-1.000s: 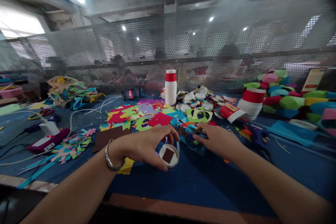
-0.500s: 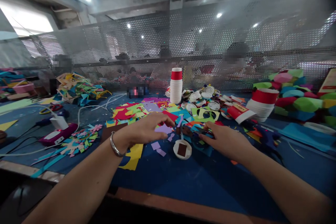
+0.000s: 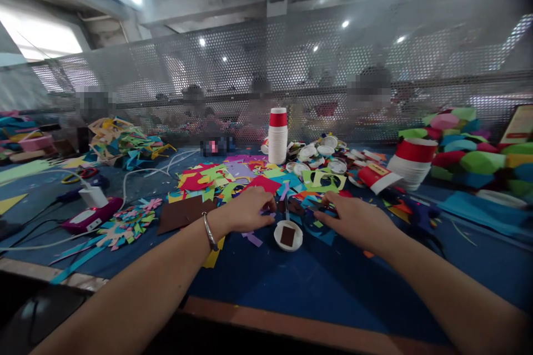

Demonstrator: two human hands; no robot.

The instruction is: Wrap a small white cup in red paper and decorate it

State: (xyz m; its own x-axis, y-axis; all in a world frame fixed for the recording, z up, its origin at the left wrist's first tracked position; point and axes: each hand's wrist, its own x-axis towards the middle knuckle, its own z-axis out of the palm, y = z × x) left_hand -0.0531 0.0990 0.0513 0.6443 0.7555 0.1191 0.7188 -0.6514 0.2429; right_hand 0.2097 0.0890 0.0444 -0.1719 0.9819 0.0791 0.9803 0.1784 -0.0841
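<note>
A shallow white paper dish, like a cup bottom, lies in front of me with a small dark brown square in it. Just left of it, over purple paper scraps, hovers my left hand, its fingers bent and thumb apart; no grip shows. My right hand is at the dish's right, thumb and fingers apart near dark pieces whose kind is unclear. A thin greyish strip rises behind the dish. Under my left wrist is a sheet of brown paper, with yellow paper nearer me.
A tall stack of paper cups stands behind the coloured scraps. Cup stacks and a blue glue gun lie right. A purple power strip with cables and paper strips are left. A perforated metal screen runs behind.
My left hand has moved right, closer to the white dish, and covers some purple scraps. More of the brown sheet shows. The right hand has barely moved.
</note>
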